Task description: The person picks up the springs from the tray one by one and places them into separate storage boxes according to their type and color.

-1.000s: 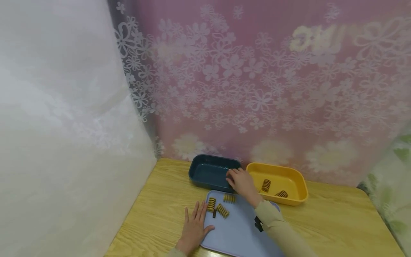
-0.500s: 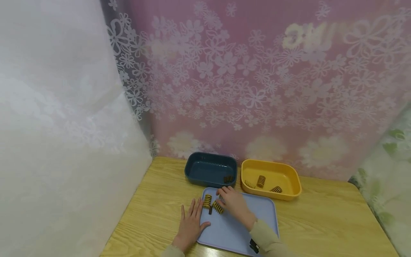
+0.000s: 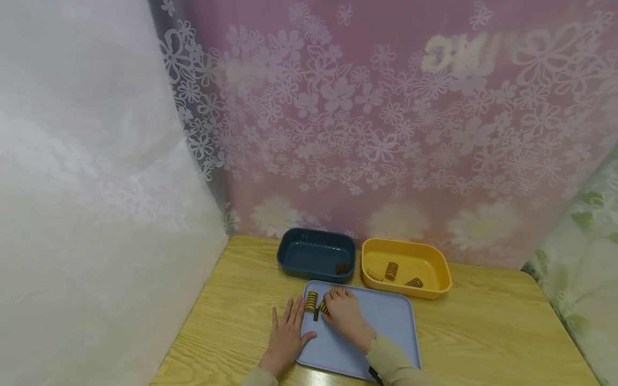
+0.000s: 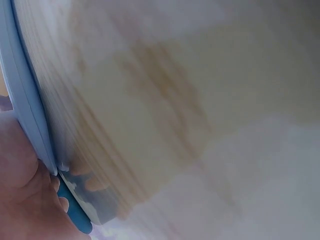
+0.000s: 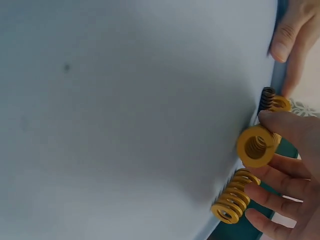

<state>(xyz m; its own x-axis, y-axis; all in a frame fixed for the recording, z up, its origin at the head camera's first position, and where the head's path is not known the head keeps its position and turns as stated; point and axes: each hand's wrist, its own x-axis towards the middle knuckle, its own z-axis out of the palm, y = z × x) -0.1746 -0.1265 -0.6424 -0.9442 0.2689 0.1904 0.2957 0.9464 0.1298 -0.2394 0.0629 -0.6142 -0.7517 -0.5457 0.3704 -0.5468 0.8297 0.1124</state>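
Note:
My right hand [image 3: 346,316] is over the pale blue tray [image 3: 381,327], pinching a yellow coil spring [image 5: 255,146] between thumb and fingers. Another yellow spring [image 5: 235,197] lies under the outer fingertips, near the tray's far edge. Close to the thumb is a small dark spring [image 5: 266,98], which in the head view lies beside an upright-looking yellow spring [image 3: 311,301] at the tray's left. My left hand [image 3: 285,340] rests with fingers spread on the table along the tray's left rim, thumb reaching over the edge.
Behind the tray stands a dark blue bin [image 3: 309,274] with small dark springs [image 3: 343,267] in its right corner. Beside it a yellow bin [image 3: 429,292] contains several springs [image 3: 392,271]. Wooden table [image 3: 507,321] extends to the right; a floral curtain [image 3: 386,134] hangs behind.
My right hand has moved from the blue bin back to the tray and taken hold of a slanted yellow spring. The dark springs in the bin's corner are uncovered. The left hand stays put.

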